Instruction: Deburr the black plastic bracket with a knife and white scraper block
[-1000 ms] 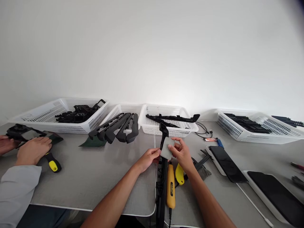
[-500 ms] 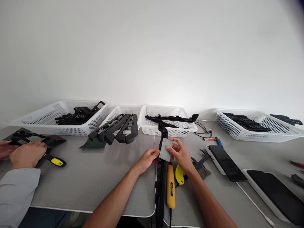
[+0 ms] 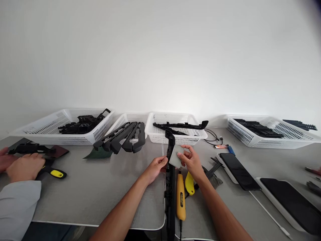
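background: plain white wall (image 3: 160,57); grey worktop (image 3: 112,194) in front of it.

position: one long black part (image 3: 170,190) lies between the hands, long axis running away from the wearer, far end bent and reaching toward the middle basket. the left hand (image 3: 154,169) is nearer: thumb and fingers pinched on the part's left edge. the right hand (image 3: 192,163) grips one grey pad (image 3: 176,158) over the part's right edge. the hands are apart from each other, with part and pad between them. full contact of pad on part: cannot tell.

counts:
- yellow corded tool (image 3: 180,201): 1, just right of the part, roughly parallel to it.
- yellow curved handle (image 3: 189,184): 1, beside that tool.
- dark caliper (image 3: 213,169): 1, beyond the right wrist.
- white baskets (image 3: 175,138): 4 along the wall. middle one bears at least 2 black strips (image 3: 193,126).
- dark grey pieces (image 3: 122,139): about 5, overlapping, count unsure; green sheet (image 3: 99,153) beneath, 1.
- dark phone-like slabs (image 3: 242,172): 2, at right.
- co-worker's hands (image 3: 26,167): 2, far left, at a black piece; 1 black-and-yellow handle (image 3: 56,173) beside.
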Available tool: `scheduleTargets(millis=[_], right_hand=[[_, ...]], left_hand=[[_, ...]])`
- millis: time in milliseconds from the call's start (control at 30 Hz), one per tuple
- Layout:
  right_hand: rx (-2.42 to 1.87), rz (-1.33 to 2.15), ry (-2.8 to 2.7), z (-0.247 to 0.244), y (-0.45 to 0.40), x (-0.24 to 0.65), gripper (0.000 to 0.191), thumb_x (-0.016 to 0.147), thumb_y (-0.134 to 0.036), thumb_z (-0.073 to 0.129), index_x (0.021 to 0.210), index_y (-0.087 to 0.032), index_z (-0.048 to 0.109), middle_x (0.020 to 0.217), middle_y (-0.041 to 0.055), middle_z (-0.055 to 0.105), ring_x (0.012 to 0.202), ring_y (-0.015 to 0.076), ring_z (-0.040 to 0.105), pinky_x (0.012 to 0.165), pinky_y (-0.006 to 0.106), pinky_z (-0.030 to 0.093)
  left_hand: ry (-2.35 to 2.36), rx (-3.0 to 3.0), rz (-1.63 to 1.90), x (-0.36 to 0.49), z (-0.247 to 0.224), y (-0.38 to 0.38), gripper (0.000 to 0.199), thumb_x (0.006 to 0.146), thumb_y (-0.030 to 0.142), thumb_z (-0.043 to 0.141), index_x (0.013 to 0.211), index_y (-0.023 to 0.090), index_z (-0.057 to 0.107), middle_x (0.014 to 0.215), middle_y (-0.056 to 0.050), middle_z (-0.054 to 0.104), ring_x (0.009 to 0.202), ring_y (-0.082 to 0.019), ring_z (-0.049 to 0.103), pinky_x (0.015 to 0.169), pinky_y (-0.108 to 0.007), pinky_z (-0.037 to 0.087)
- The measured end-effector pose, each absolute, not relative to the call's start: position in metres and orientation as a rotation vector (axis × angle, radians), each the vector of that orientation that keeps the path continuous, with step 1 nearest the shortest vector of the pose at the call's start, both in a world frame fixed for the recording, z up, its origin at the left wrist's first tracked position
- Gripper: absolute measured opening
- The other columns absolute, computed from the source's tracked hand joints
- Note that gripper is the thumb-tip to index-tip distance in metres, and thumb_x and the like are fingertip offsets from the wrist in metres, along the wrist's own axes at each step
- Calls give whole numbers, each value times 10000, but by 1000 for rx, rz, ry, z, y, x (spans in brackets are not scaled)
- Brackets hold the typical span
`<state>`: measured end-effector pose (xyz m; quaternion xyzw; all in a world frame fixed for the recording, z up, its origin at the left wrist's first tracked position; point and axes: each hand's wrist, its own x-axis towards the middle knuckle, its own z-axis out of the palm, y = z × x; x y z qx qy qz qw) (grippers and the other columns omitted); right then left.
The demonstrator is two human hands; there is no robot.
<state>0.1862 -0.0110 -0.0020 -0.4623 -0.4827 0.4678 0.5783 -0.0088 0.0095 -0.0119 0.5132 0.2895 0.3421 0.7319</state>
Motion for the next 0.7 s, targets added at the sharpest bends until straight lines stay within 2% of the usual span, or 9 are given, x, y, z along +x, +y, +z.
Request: scheduleTargets(millis=[200,367,567,700], right_hand=[[-1070,1116,-1143,-3,-10,185,570,808,-567,798,1179,-231,524,644,-79,527,502,94,463,477,217,395],[-1066,1074,-1106,-5,-8,189,562,811,-574,802,1164,-233,530,612,-91,481,511,89,427,489,212,375],[-1070,1148,-1112,-1,-10,181,616,771,-618,820,1165,-235,543,648,-65,546,502,98,461,461,215,375],[-1100,1156,-1117,1,-10,184,681,779,-608,823,1265,-207,565,647,-60,544,515,107,474,497,239,399]], left_hand=[[627,1187,723,-9,-15,10,630,870,694,679,1148,135,762,965,-117,796,850,-241,727,772,-311,520],[631,1130,747,-10,-13,10,652,849,714,689,1157,144,756,960,-120,799,882,-250,731,766,-307,515],[641,1151,740,-10,-17,11,597,874,660,702,1173,146,761,1019,-118,795,900,-247,729,768,-305,510],[633,1145,739,-12,-18,11,570,894,642,689,1183,155,754,1017,-115,796,909,-246,732,782,-309,522]])
